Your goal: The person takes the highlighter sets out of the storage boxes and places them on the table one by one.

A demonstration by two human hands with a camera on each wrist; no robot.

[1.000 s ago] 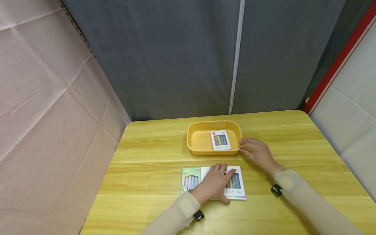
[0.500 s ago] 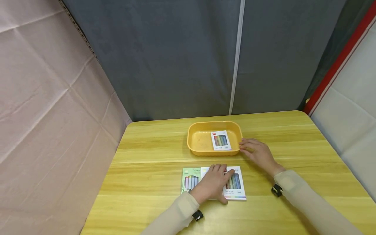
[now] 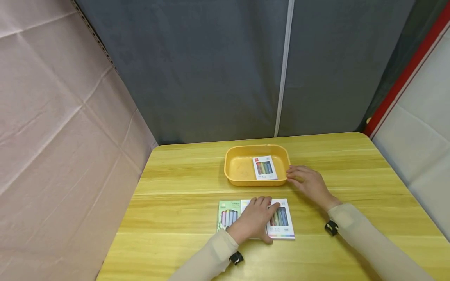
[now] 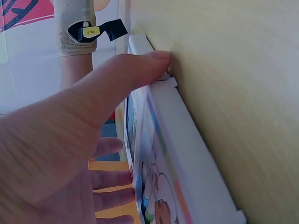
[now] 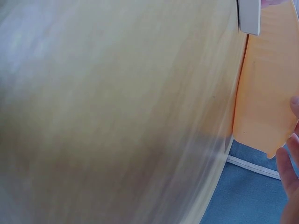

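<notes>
Side by side on the table lie a green box (image 3: 229, 212) of coloured pens, a white middle box (image 3: 245, 204) and a white right box (image 3: 281, 222). My left hand (image 3: 254, 220) spans the middle box, covering most of it; its thumb (image 4: 154, 60) grips the near edge by the seam with the right box, its fingers reaching the far edge. Behind them stands a yellow tray (image 3: 237, 169) holding a smaller white box (image 3: 265, 168) of coloured sticks. My right hand (image 3: 308, 185) holds the tray's front right corner between thumb and fingers (image 5: 286, 168).
A wood-pattern table (image 3: 168, 218) carries everything. A grey curtain (image 3: 211, 78) hangs behind its back edge, with a pale cloth (image 3: 70, 136) at the left and a white panel (image 3: 422, 136) edged in red at the right. Both wrists wear dark straps.
My left thumb has shifted slightly leftward at the near edge of the boxes, uncovering more of the right box. The right hand, tray and boxes stay practically where they were.
</notes>
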